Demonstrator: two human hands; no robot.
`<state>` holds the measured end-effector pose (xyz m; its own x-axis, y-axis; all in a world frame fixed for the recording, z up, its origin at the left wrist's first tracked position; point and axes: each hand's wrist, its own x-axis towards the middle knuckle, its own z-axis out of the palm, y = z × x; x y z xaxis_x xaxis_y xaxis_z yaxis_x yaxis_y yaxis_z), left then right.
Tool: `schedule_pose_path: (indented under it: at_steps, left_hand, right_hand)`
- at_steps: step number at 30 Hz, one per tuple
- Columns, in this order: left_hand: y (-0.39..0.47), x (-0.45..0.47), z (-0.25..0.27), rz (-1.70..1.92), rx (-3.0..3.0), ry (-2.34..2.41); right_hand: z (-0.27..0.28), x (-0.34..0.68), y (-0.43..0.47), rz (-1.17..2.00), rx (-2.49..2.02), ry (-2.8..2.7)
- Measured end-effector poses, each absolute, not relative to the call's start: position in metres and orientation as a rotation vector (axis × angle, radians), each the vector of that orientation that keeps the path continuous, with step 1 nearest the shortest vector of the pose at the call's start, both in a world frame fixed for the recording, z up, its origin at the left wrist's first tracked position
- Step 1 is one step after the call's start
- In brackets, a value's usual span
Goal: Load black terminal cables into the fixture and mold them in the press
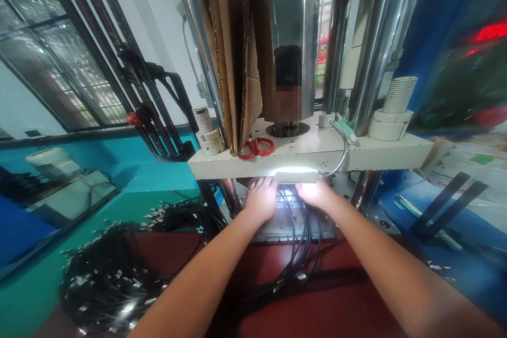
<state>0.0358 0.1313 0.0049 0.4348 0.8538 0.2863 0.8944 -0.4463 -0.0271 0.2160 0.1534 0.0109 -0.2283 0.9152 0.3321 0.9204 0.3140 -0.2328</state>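
Both of my hands reach under the cream machine plate (pixel 317 153), over a metal mould block (pixel 273 229). My left hand (pixel 262 199) lies at the left side of the block, back up, its fingers stretched forward and slightly apart. My right hand (pixel 317 194) is opposite it on the right; glare and a lit lamp (pixel 297 176) hide its fingertips. Between the hands, several black cables (pixel 304 235) run out of the block toward me, drooping over the dark red tabletop (pixel 273 290). Whether the right fingers grip a cable is hidden.
A big bundle of black cables (pixel 114 274) with metal ends lies at left. Red-handled scissors (pixel 257 148) and cardboard sheets (pixel 233 53) rest on the plate. Steel columns (pixel 378 37) rise at both sides. Behind a clear shield (pixel 287 10), a person's head shows, blurred out.
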Motion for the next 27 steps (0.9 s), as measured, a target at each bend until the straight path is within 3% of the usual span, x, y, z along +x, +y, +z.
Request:
schedule_pose_path:
  at_steps: [27]
  left_hand:
    - [0.133,0.043,-0.009,-0.4,-2.514,-1.581]
  right_hand:
    - [0.026,0.184,0.118,-0.017,-1.736,-2.138]
